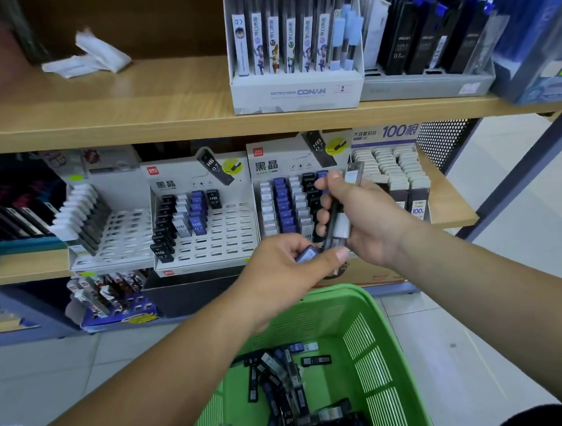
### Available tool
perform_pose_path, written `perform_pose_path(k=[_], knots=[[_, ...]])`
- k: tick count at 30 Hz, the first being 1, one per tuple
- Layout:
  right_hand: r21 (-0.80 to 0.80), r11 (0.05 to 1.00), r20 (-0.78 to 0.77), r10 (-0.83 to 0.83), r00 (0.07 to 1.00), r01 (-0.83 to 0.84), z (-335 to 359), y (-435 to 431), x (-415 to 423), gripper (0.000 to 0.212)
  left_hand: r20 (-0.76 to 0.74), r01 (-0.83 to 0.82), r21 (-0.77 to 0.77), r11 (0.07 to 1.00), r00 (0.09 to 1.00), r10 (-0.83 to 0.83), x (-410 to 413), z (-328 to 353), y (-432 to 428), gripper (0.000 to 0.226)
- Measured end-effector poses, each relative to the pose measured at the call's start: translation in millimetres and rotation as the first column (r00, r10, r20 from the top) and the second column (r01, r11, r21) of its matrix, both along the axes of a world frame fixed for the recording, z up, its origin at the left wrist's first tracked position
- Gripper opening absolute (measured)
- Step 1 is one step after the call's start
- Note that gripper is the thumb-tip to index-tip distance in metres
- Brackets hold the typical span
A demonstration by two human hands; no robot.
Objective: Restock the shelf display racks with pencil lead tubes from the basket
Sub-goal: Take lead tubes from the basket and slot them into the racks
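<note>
A green plastic basket (375, 346) stands on the floor below me, with several black, blue and clear pencil lead tubes (285, 389) loose in its bottom. My right hand (366, 220) is closed around a bundle of lead tubes (338, 222) in front of the right display rack (291, 195). My left hand (287, 272) pinches a blue lead tube (307, 253) just below that bundle. The left display rack (214, 230) has black, white and blue tubes in its left columns and many bare slots.
A third white rack (121, 230) stands further left on the same wooden shelf (452, 204). A Conan-branded lead box (297, 88) and dark refill packs (427, 46) stand on the upper shelf. A rack of 100-count lead tubes (393, 175) sits at the right.
</note>
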State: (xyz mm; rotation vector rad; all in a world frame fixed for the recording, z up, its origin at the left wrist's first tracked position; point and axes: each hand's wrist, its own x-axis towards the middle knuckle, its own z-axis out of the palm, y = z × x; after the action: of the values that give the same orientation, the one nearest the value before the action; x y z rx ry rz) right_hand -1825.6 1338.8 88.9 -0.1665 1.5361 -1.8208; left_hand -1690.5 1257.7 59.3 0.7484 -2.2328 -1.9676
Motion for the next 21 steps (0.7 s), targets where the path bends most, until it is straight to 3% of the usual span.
perform_pose_path(k=[6,10,15,19,21], knots=[[0.000,0.993,0.010,-0.116,0.993,0.116,1.6,-11.3,11.2,0.024,-0.022,-0.095,0.029,0.995,0.995,0.096,5.2,3.5,-12.3,0.035],[0.128,0.973,-0.297,-0.145,0.944,0.190,-5.8,-7.4,6.8,0.021,0.000,-0.125,0.041,0.991,0.992,0.125,17.3,8.5,-30.8,0.035],[0.143,0.983,-0.355,0.161,0.921,-0.117,-1.8,-12.3,16.0,0.029,0.020,-0.075,0.064,0.995,0.997,0.074,36.1,8.4,-55.1,0.029],[0.108,0.969,-0.353,0.246,0.903,-0.221,2.1,-19.2,26.4,0.030,-0.009,-0.113,0.156,0.981,0.993,0.115,47.4,9.0,-68.1,0.018],[0.124,0.962,-0.370,0.273,0.888,-0.244,3.5,-24.2,29.4,0.017,-0.041,-0.144,0.228,0.963,0.987,0.157,51.6,8.7,-76.4,0.020]])
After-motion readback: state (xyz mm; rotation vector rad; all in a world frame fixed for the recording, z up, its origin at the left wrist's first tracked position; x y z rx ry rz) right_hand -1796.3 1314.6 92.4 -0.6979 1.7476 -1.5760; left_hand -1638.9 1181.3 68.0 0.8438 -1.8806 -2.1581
